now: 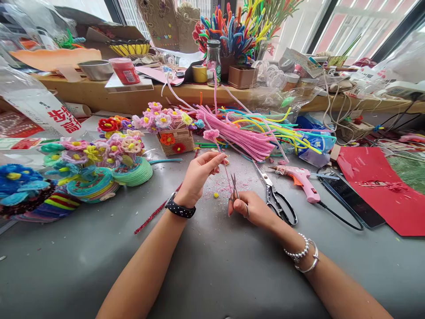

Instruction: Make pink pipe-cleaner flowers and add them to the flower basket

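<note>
My left hand [203, 175] pinches the stem of a pink pipe-cleaner flower [211, 134], whose fuzzy head stands above the fingers. Below them the thin trimmed stem [227, 176] runs down toward the scissors. In my right hand [249, 206] is a small pair of scissors [234, 186], fingers wrapped round the handles, blades pointing up beside the stem. Whether the blades touch the stem I cannot tell. A small yellow ball [216, 195] lies on the grey table between the hands, amid pink fuzz scraps. Left of it a dark red pipe cleaner [151, 220] passes behind my left wrist.
Large scissors [278, 199], a pink glue gun [300, 177] and a phone [352, 197] lie to the right, by red felt [388, 195]. Behind the hands rests a pink pipe-cleaner bundle [235, 133]. Flower pots [133, 172] and a flower basket [177, 141] stand left.
</note>
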Action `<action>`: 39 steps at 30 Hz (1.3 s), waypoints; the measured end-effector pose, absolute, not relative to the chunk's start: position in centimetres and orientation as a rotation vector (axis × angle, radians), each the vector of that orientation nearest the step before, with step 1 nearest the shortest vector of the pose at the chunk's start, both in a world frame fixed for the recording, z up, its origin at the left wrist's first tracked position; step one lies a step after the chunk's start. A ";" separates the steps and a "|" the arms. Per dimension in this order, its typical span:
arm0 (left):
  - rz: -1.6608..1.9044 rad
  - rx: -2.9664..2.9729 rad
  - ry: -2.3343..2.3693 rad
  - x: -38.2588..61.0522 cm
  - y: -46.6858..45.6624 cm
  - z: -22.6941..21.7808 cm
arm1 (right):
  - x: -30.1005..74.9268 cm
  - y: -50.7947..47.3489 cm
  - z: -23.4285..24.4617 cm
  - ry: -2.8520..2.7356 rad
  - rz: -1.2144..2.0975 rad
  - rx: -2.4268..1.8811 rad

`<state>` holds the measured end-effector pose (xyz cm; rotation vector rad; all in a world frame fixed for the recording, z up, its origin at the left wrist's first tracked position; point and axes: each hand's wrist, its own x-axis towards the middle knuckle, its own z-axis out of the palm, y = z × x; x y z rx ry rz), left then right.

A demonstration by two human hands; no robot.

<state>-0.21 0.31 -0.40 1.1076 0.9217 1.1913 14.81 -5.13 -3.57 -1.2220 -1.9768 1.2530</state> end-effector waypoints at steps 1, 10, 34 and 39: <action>1.189 1.107 0.914 -0.2 0.3 -0.4 | 14.8 -5.1 -3.6 -1.993 1.266 -1.210; 1.166 1.100 0.874 -0.3 0.3 -0.6 | 14.3 -5.3 -3.3 -1.925 1.284 -1.255; 1.091 1.027 0.803 -0.4 0.3 -0.3 | 14.6 -5.2 -3.4 -1.868 1.184 -1.336; 1.030 1.036 0.772 -0.4 0.3 -0.3 | 14.5 -5.2 -2.9 -1.663 1.170 -1.371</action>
